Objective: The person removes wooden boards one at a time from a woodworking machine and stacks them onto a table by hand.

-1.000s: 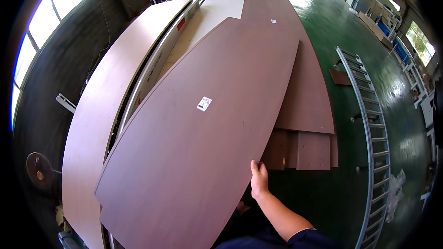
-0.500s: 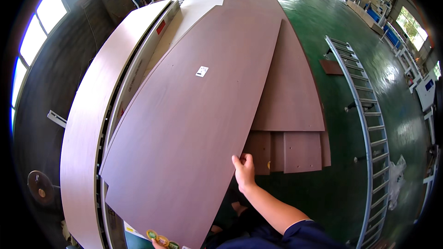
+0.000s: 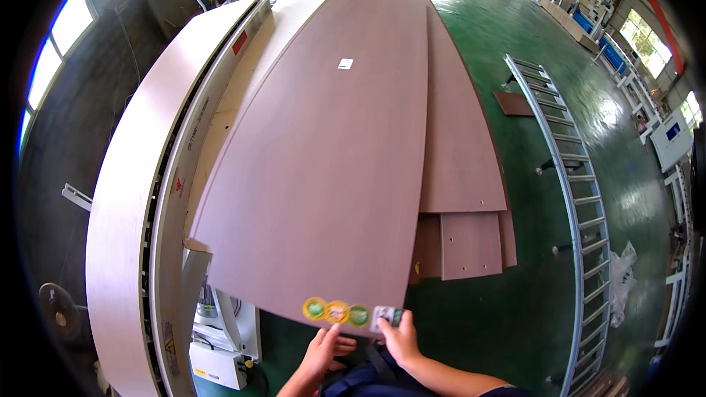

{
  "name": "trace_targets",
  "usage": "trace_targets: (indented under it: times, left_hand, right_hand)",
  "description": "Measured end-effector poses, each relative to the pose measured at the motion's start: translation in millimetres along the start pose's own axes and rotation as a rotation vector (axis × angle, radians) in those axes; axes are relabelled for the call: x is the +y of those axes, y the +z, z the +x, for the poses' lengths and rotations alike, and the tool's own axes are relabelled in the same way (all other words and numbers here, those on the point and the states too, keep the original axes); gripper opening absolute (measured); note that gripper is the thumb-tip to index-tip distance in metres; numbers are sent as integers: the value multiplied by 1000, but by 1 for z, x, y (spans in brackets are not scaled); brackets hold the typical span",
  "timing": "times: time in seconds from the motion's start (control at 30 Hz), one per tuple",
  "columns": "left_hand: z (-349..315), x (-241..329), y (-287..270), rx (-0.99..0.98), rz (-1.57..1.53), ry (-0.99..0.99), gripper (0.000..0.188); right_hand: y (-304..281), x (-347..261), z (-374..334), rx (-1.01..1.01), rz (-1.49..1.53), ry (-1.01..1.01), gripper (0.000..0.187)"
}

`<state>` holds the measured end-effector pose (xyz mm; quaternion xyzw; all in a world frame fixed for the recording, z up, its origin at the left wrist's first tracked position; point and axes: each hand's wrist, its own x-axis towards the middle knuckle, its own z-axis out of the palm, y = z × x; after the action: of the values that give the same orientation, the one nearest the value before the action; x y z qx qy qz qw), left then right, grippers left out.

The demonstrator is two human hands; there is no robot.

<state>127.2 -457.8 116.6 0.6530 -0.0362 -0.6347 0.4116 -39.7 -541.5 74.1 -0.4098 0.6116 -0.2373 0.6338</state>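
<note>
A long brown wood-grain board lies lengthwise in front of me, its near end reaching out towards my body. It bears a small white label and round stickers along its near edge. My right hand grips the near right corner, thumb on top beside a rectangular sticker. At the middle of the near edge, my left hand is closed on the board, its fingers partly hidden. More brown boards lie stacked underneath and to the right, with small holes near their ends.
A long pale machine beam and a metal rail run along the left side. White machine parts stand below the board's left corner. On the green floor to the right is a roller conveyor, with clear plastic beside it.
My right hand has gone from the board's right long edge to its near right corner. The board has turned straighter, its near end swinging right. My left hand now shows more fully.
</note>
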Motion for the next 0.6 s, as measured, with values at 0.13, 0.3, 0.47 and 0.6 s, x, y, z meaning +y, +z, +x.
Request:
trace_targets:
  times: [0.13, 0.3, 0.47, 0.6]
  left_hand:
    - [15, 44, -27, 102, 368, 444, 27]
    - [59, 121, -133, 597, 521, 807, 28]
    - [136, 223, -221, 1032, 1082, 756, 61]
    - [195, 255, -247, 876, 1142, 522, 69]
  right_hand:
    - [-41, -3, 6, 191, -535, -369, 50]
    - [-53, -59, 9, 316, -915, -759, 79]
    - [-46, -69, 21, 267, -1046, -673, 77]
    - [-37, -74, 3, 214, -1133, -667, 77]
